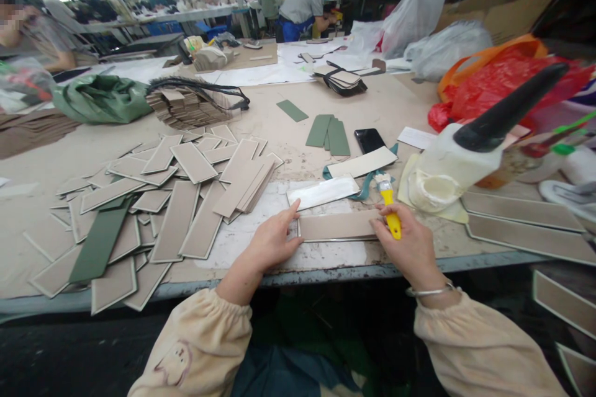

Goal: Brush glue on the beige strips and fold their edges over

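A beige rectangular panel with pale edges lies on the white-smeared patch at the table's front, between my hands. My left hand grips its left end between thumb and fingers. My right hand holds a yellow-handled brush, bristles pointing away from me, while its fingertips touch the panel's right end. Just behind lies a glossy white-coated strip. Beyond that, a cream strip rests over crumpled teal material. Many similar beige panels are heaped to the left, with a long green strip on top.
A white bottle with a black nozzle stands at right, near red plastic bags and two panels by the table edge. Behind are green pieces, a phone and a green bag. A person bends over farther back.
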Demonstrator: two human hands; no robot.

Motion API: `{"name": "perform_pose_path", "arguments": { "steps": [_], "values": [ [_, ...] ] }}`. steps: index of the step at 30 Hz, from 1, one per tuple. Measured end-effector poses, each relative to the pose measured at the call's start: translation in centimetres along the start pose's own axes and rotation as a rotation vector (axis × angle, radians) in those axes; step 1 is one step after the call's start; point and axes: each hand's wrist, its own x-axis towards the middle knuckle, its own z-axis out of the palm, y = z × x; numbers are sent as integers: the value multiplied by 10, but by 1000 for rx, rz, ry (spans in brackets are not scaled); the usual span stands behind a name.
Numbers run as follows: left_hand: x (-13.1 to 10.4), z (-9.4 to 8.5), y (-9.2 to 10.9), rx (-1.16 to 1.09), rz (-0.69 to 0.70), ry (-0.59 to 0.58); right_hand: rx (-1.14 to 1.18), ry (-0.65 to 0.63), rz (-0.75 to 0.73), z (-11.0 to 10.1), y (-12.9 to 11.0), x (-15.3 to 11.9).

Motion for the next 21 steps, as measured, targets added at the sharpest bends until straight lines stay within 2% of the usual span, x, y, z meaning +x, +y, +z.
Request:
{"name": "perform_pose_path", "arguments": {
  "steps": [13,21],
  "values": [
    [-1,1,-4,35,25,-6,66,-12,57,-4,-3,-1],
    [-2,-3,2,118,30,-33,55,-21,81,-3,-3,0]
  ]
}}
